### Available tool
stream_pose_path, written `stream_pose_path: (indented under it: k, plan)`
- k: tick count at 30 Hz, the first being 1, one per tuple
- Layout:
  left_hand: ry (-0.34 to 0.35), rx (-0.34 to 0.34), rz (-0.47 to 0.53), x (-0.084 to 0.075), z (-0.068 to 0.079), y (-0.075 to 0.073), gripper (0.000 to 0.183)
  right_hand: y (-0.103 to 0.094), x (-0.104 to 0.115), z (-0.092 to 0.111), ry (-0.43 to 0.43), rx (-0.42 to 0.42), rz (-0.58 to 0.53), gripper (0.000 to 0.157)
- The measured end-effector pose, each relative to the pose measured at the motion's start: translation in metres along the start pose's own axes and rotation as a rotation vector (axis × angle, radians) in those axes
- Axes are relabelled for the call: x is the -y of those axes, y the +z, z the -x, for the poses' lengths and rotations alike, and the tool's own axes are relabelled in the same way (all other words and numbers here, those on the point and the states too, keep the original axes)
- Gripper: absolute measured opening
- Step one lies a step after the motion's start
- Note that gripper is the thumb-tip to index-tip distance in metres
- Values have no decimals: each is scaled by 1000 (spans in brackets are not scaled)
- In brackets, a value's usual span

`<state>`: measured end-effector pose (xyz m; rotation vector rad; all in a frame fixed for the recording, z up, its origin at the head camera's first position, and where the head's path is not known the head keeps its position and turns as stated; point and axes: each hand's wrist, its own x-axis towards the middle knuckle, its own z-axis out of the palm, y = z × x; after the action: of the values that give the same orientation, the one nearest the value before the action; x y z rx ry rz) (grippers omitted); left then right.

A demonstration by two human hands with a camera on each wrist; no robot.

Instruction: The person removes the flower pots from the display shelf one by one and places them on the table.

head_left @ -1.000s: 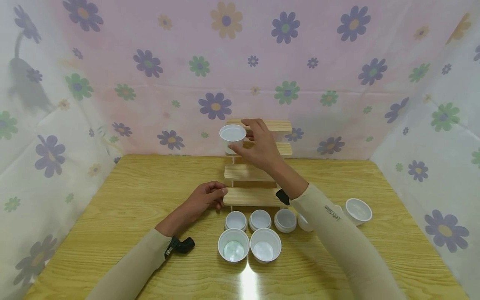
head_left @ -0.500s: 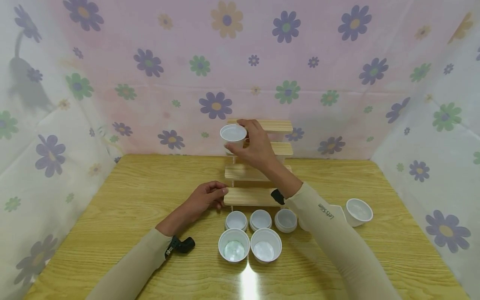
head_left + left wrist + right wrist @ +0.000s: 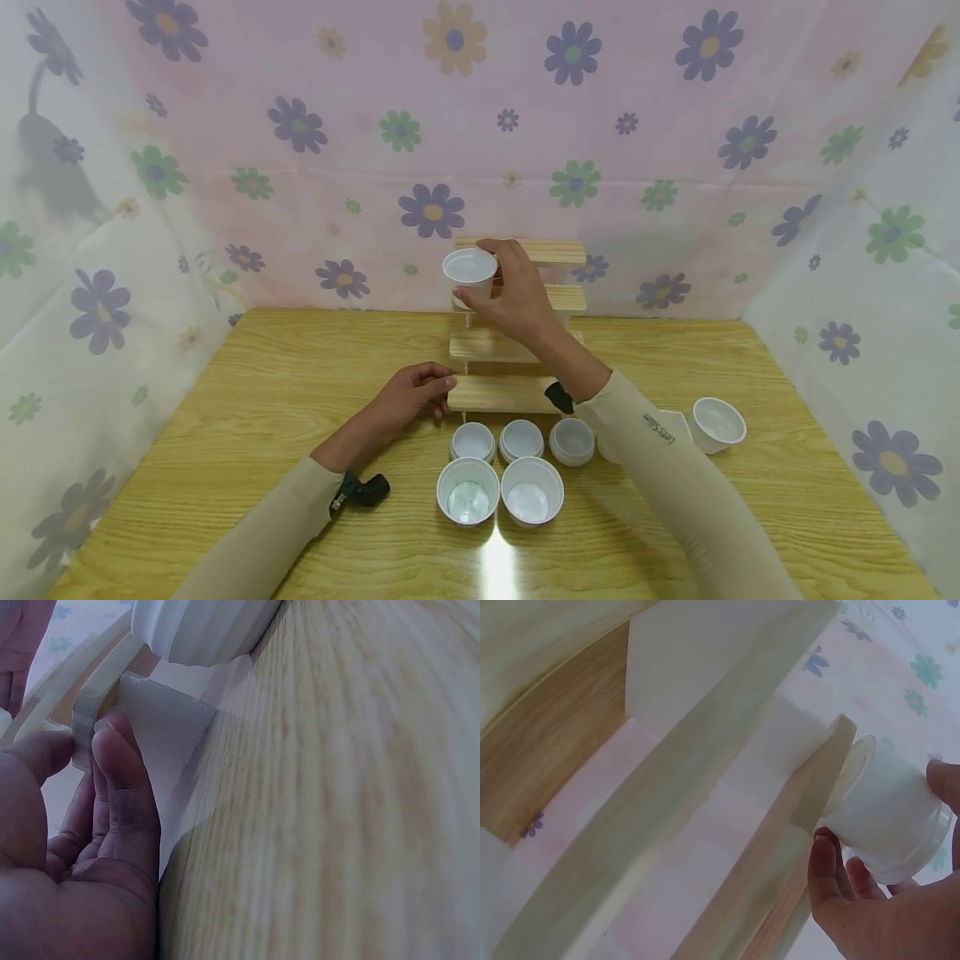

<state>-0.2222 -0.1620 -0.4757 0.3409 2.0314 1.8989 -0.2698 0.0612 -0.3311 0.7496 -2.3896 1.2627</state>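
A tiered wooden display stand (image 3: 502, 392) rises at the back of the table. My left hand (image 3: 411, 392) pinches the left end of its lowest shelf; in the left wrist view the thumb and fingers lie on either side of that board (image 3: 90, 712). At the second shelf from the top, my right hand (image 3: 517, 292) grips a white plastic cup (image 3: 470, 268) by its side, thumb in front and fingers behind. The cup is upright, mouth up. Seen by the right wrist camera, its base (image 3: 851, 776) is right at the shelf's end (image 3: 832, 765).
Two larger white cups (image 3: 468, 492) stand near me, with three smaller white bowls (image 3: 572, 442) behind them. Another white cup (image 3: 717, 423) stands at the right, beside a white object (image 3: 675, 423) partly hidden by my right sleeve. A flowered cloth (image 3: 337, 208) hangs behind the table.
My right hand has shifted slightly, first left around the cup, then a little right with it. The left hand stays on the lowest shelf.
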Motion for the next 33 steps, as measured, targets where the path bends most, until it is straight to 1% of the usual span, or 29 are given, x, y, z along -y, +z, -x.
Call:
stream_pose_path:
  k: [9,16,23,33]
  plan:
    - [-2,5,6,-2,1,1,34,-9,8,8,15,-5,1,72]
    - [4,9,1,-2,1,0,35,-16,13,18,-24,-22,-10,70]
    - [1,5,-2,-1,1,0,35,-24,17,29,-5,-36,-28,70]
    - [-7,2,6,-1,0,0,35,-35,21,46,-24,-33,-29,68]
